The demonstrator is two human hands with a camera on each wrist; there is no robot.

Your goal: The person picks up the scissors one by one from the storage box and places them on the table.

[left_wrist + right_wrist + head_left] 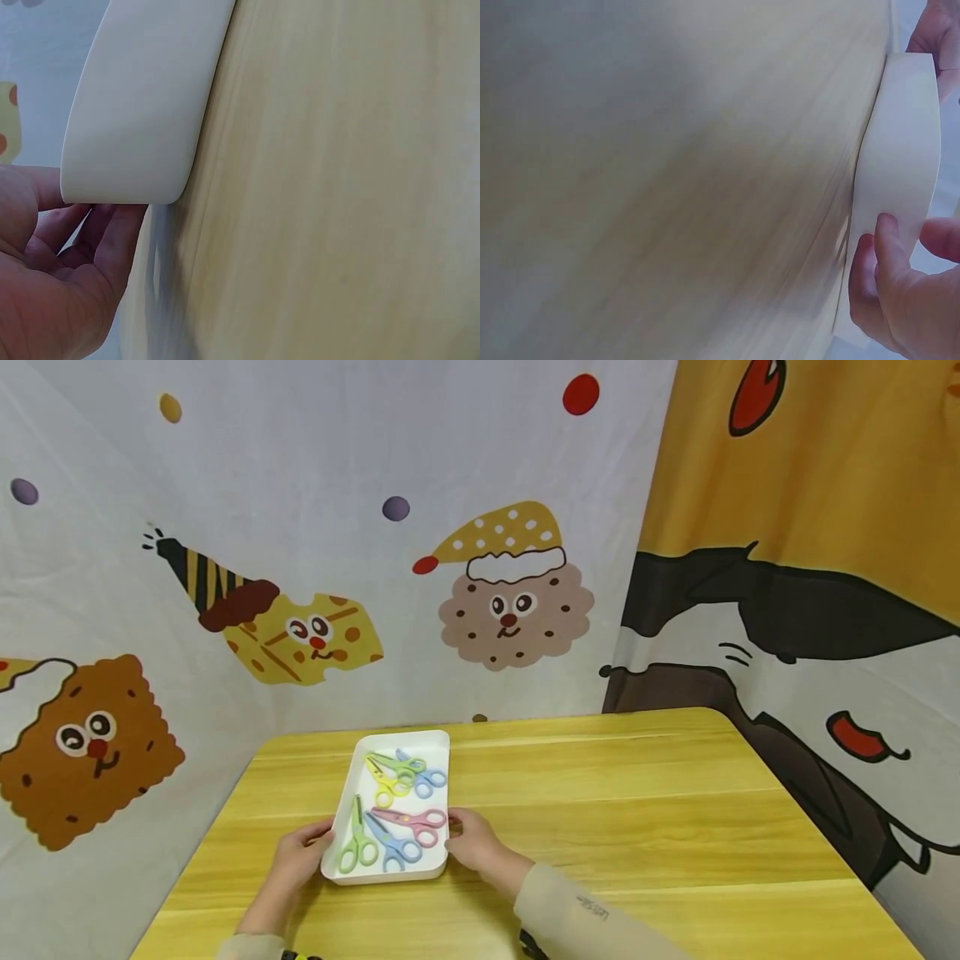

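A white rectangular tray (386,878) rests on the table, holding several pairs of children's scissors. In its near half lie green scissors (357,835), blue scissors (387,838) and pink scissors (405,818). Yellow, green and blue pairs overlap in the far half. My left hand (300,853) grips the tray's left side near the front corner, its fingers partly hidden behind the wall in the left wrist view. On the opposite side my right hand (476,843) holds the tray, thumb at the rim and fingers against the outer wall (900,142).
The yellow wooden table (637,827) extends well to the right of the tray. Behind it hangs a white cloth (300,460) printed with cartoon snacks. An orange and black printed cloth (825,485) hangs on the right.
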